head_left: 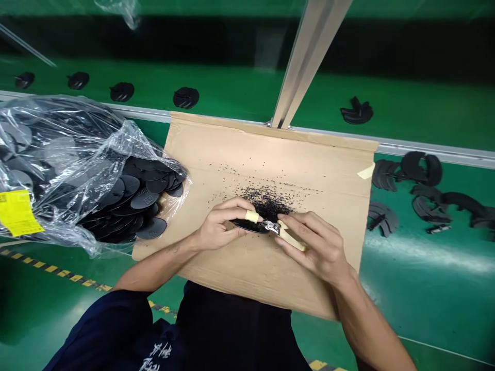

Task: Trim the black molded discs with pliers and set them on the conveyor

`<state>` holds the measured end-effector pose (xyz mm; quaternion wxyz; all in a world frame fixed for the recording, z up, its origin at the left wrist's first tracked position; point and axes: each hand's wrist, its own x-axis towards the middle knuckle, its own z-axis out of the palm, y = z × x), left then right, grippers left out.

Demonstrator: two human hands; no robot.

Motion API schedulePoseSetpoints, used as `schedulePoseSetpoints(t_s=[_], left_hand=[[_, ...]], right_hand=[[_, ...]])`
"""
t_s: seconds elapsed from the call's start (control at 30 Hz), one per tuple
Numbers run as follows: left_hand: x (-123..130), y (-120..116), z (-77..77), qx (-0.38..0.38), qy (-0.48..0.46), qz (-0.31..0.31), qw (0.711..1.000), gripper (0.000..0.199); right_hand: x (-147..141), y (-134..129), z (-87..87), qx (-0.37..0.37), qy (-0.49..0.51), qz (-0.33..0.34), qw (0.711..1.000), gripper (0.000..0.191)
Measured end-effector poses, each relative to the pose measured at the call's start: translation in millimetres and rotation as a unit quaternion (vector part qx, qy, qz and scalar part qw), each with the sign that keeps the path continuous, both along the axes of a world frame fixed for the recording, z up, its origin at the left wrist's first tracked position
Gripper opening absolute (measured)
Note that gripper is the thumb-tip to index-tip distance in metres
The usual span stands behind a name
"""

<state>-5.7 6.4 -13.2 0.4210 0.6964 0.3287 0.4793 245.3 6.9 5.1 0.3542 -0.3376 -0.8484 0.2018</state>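
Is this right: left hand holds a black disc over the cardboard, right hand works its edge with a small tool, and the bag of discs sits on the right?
Not quite. In the head view the plastic bag of discs sits on the left, not the right. The rest holds: the left hand holds a black disc over the cardboard, and the right hand works its edge with a small tool.

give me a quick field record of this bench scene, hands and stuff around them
left hand: holds a black plastic disc, a tan wrap on one finger
right hand: holds a trimming tool with its metal tip at the disc's edge
under hands: cardboard sheet with black shavings
left side: clear bag of black discs, yellow label
right side: loose black parts on green surface
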Motion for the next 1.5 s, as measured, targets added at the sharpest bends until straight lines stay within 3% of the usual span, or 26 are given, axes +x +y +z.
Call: schedulePoseSetpoints(t_s=[0.27,0.4,0.5,0.67,0.93,1.03,1.2,1.3,1.37,1.5], left_hand=[[0,-2,0.1,-0.002,0.015,0.004,1.0,0.019],[0,-2,0.3,0.005,0.018,0.008,1.0,0.021],[1,0,-0.1,0.014,0.012,0.013,1.0,0.022],[3,0,0.6,0.018,0.019,0.013,1.0,0.022],[1,-1,4.0,-0.005,0.026,0.02,0.999,0.027],[1,0,3.8,-0.012,0.018,0.026,0.999,0.027],[2,0,1.2,-0.022,-0.001,0.064,0.998,0.02],[4,-2,-0.1,-0.057,-0.044,0.074,0.995,0.021],[6,-4,-0.8,-0.057,-0.061,0.072,0.994,0.021],[5,-2,-3.8,0.042,0.035,0.062,0.997,0.021]], right_hand=[[1,-3,3.5,0.026,-0.057,-0.016,0.998,0.055],[1,-5,4.3,0.02,-0.081,-0.028,0.996,0.047],[-2,-5,5.2,-0.027,-0.053,-0.023,0.998,0.035],[-4,-1,6.9,-0.18,0.046,0.007,0.983,0.021],[-3,-1,2.4,-0.183,0.071,-0.048,0.979,0.027],[-3,0,2.9,-0.191,0.086,-0.035,0.977,0.027],[-4,-1,5.7,-0.217,0.124,0.05,0.967,0.026],[-8,-4,3.1,-0.185,0.103,0.058,0.976,0.03],[-10,-7,-0.9,-0.122,0.086,0.049,0.988,0.035],[-15,-11,-6.7,0.04,-0.002,0.011,0.999,0.036]])
